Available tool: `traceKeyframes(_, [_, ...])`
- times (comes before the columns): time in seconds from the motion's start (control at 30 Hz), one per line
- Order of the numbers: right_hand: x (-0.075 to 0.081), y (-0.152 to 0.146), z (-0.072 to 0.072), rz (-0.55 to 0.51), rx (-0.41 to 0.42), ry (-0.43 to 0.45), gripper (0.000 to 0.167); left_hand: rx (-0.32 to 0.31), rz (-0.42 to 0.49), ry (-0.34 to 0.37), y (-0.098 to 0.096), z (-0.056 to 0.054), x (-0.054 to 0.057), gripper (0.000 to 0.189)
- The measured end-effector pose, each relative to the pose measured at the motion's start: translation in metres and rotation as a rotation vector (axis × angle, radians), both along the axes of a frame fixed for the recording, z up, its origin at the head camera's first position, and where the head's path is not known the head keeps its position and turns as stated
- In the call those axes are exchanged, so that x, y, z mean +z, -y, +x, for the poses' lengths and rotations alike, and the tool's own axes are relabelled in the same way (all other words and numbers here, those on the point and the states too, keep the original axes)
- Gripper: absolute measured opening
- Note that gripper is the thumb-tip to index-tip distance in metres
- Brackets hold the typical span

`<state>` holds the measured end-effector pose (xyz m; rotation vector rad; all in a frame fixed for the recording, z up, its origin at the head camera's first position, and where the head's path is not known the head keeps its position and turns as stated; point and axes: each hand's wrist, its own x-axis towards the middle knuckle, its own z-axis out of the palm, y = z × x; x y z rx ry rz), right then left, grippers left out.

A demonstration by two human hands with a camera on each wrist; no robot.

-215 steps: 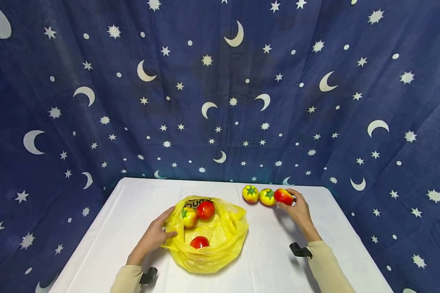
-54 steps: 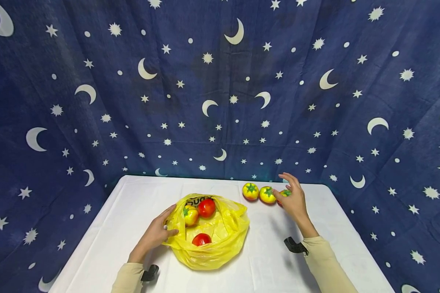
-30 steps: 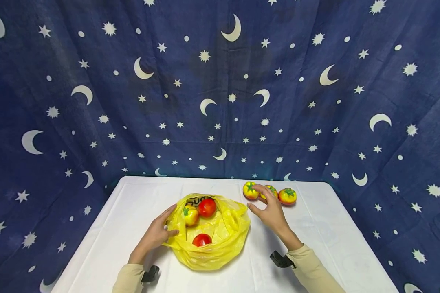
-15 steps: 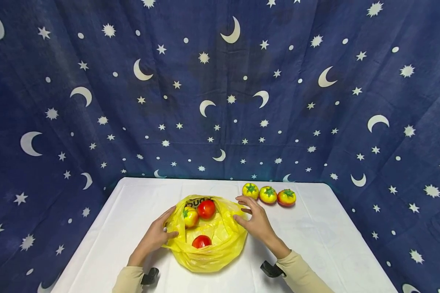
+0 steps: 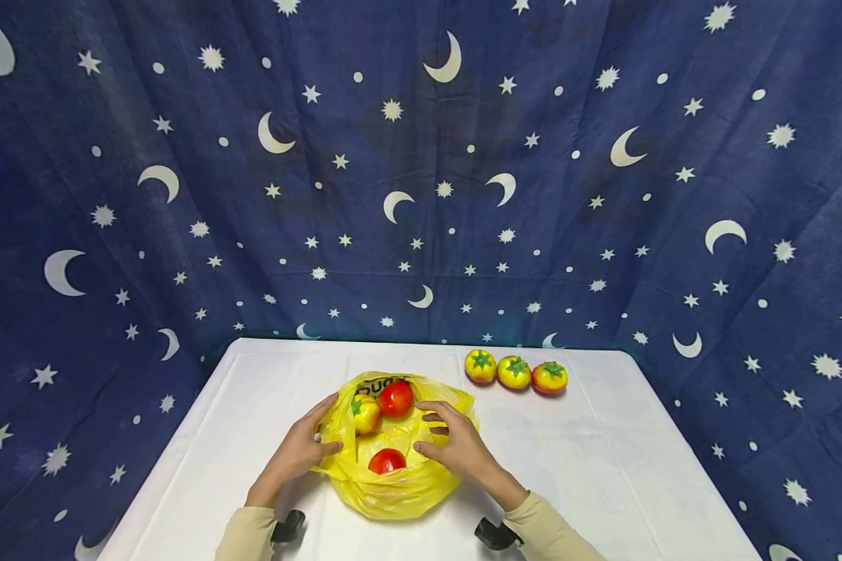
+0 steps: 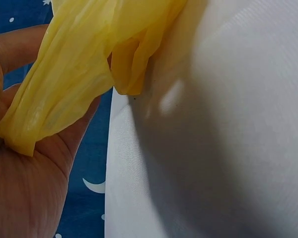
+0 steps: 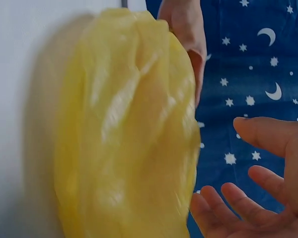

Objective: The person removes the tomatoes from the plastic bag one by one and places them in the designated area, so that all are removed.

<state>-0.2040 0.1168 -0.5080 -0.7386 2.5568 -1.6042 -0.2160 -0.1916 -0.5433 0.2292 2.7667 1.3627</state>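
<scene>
My left hand (image 5: 300,447) grips the left rim of a yellow plastic bag (image 5: 407,499), its thumb over the edge. In the left wrist view, a fold of the bag (image 6: 74,74) lies across the palm. The bag's mouth faces up and shows a yellow-red tomato (image 5: 366,415) with a green calyx and two red tomatoes (image 5: 396,399) inside. Over the bag's right side hovers my right hand (image 5: 458,446), fingers spread and holding nothing. The right wrist view has its loose fingers (image 7: 238,203) beside the bulging yellow plastic.
Three yellow-red tomatoes stand in a row at the table's back right: a left one (image 5: 480,366), a middle one (image 5: 514,373) and a right one (image 5: 550,379). A white cloth covers the table (image 5: 603,467). A dark blue star-and-moon curtain (image 5: 421,234) hangs behind.
The right hand has let go of the rightmost tomato, which now stands calyx up in the row. It has moved left over the bag. The left hand has stayed at the rim.
</scene>
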Motion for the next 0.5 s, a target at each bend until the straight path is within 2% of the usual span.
traceKeyframes(0.27, [-0.013,0.017,0.004,0.022,0.075,0.053,0.056,0.011,0.008,0.003,0.000,0.000,-0.001,0.088])
traceKeyframes(0.4, [-0.016,0.022,0.007,0.086,0.094,0.105,0.057,0.006,0.012,-0.003,0.000,0.000,0.000,0.088])
traceKeyframes(0.5, [-0.016,0.024,0.009,0.178,0.091,0.125,0.059,0.003,0.019,-0.005,0.000,-0.001,-0.002,0.088])
